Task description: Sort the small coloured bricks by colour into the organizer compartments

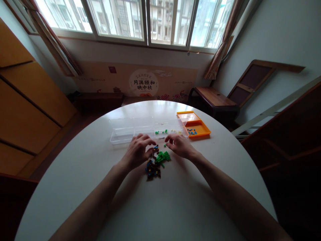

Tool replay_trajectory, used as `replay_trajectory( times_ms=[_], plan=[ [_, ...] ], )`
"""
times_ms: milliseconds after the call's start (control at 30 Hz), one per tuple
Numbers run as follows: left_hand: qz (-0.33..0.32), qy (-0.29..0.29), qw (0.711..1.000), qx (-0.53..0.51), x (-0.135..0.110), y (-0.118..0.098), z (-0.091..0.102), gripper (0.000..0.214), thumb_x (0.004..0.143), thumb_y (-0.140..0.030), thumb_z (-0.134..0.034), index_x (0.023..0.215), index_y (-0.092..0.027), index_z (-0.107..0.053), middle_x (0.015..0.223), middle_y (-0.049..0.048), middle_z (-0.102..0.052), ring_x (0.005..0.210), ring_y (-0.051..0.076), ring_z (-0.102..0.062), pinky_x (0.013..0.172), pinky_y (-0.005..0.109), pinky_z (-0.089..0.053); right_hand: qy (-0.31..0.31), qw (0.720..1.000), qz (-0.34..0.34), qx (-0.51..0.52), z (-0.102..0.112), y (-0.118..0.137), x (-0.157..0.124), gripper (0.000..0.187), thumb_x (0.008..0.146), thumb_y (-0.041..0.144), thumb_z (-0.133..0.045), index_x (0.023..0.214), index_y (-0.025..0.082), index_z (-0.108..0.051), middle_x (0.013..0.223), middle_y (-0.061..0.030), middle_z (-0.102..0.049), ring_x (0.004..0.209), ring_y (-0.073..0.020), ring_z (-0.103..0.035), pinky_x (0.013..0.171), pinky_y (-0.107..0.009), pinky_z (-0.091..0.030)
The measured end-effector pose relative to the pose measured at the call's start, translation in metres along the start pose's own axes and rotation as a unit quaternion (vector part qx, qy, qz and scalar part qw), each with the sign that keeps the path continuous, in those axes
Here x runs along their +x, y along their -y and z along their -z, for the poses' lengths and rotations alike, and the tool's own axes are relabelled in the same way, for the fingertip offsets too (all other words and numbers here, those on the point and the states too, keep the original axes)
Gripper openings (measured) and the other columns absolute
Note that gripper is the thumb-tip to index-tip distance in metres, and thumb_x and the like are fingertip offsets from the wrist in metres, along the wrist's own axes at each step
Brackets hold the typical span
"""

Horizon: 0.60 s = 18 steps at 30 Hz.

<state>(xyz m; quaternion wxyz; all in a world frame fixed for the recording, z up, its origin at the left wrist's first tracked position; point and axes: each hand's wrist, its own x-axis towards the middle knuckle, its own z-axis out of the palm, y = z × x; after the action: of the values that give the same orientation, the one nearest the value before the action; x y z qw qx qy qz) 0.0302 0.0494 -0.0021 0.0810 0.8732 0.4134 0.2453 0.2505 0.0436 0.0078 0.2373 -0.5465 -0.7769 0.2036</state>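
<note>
My left hand [139, 150] is bent over the table at the left of a pile of small building bricks. Its thumb and index finger are apart, beside a few brown and blue bricks [156, 147]. Opposite it, my right hand [180, 146] has its thumb and index finger spread close to a single small green brick [165, 145]. Between and below the hands lie bright green bricks [163, 157], joined by a heap of dark brown, blue and yellow bricks [152, 170]. I see nothing held in either hand.
Behind my hands stands a clear plastic compartment box [122, 138] with green and pale yellow bricks in it. An orange box [205, 129] holding blue bricks is at its right. All rest on a round white table [82, 174]. A wooden chair [213, 96] stands beyond.
</note>
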Motion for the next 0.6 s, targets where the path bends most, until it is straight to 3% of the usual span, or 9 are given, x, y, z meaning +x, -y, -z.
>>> replay_trajectory(
  times_ms=[233,467,600],
  plan=[
    [0.017,-0.022,1.000,0.003,0.001,0.001,-0.001,0.013,0.080,-0.015,-0.057,0.083,-0.021,-0.067,0.088,0.0034,-0.065,0.090,0.021,-0.053,0.084,0.037,-0.039,0.011,1.000,-0.005,0.003,0.013,-0.018,0.004,0.015,0.081,0.013,-0.063,0.091,0.017,-0.073,0.078,-0.0026,-0.069,0.067,-0.0123,-0.058,0.068,-0.025,-0.043],
    [-0.001,0.009,1.000,-0.001,0.000,0.001,-0.003,0.007,0.080,-0.016,-0.061,0.080,-0.021,-0.067,0.084,0.0023,-0.065,0.087,0.021,-0.052,0.084,0.037,-0.038,0.009,0.997,0.029,-0.067,-0.015,-0.007,0.001,0.014,0.083,0.017,-0.062,0.089,0.019,-0.074,0.090,-0.0051,-0.068,0.078,-0.0155,-0.061,0.074,-0.026,-0.042],
    [-0.001,0.005,1.000,0.002,0.000,0.000,-0.003,0.007,0.080,-0.017,-0.061,0.079,-0.020,-0.067,0.083,0.0020,-0.065,0.087,0.020,-0.052,0.084,0.036,-0.038,0.017,0.995,0.035,-0.094,-0.017,-0.007,0.002,0.014,0.085,0.017,-0.058,0.088,0.018,-0.071,0.090,-0.0063,-0.067,0.080,-0.0165,-0.060,0.070,-0.025,-0.040]
  ],
)
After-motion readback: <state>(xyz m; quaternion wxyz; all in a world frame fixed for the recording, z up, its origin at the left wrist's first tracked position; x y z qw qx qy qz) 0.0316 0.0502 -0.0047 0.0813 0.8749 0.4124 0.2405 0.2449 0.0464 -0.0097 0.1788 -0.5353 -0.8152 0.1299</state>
